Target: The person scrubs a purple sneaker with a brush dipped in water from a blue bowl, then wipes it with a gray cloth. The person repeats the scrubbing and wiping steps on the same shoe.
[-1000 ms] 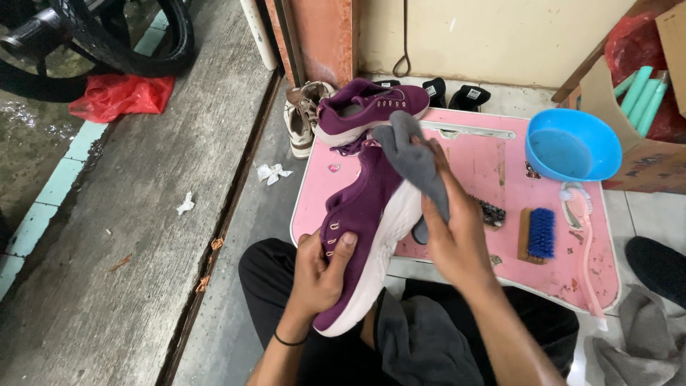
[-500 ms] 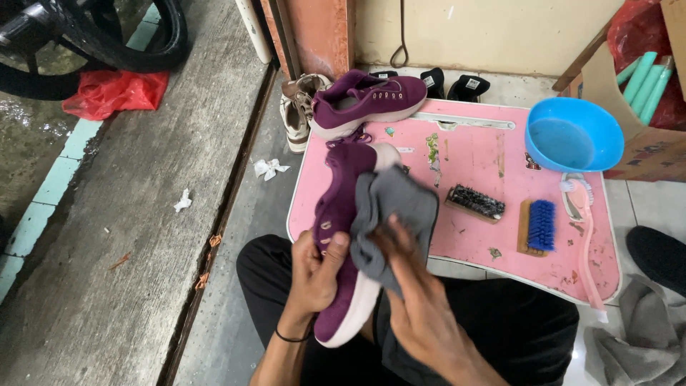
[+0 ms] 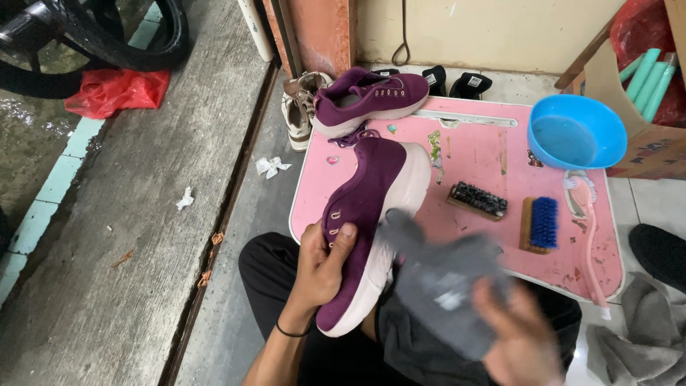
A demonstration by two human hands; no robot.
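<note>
Shoe [image 3: 368, 229] lying lengthwise away from body, over table [image 3: 486, 154] edge | left hand [image 3: 321, 268] gripping upper | right hand [image 3: 518, 336] blurred, clutching grey cloth [image 3: 446, 286] just right of sole, nearer side.

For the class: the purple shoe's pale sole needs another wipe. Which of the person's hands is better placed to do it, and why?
Probably the right hand: it holds the grey cloth beside the sole, while the left hand grips the purple shoe.

Two brushes [image 3: 500, 211] lie on the table [image 3: 493, 154], bowl [image 3: 576, 132] behind.
</note>
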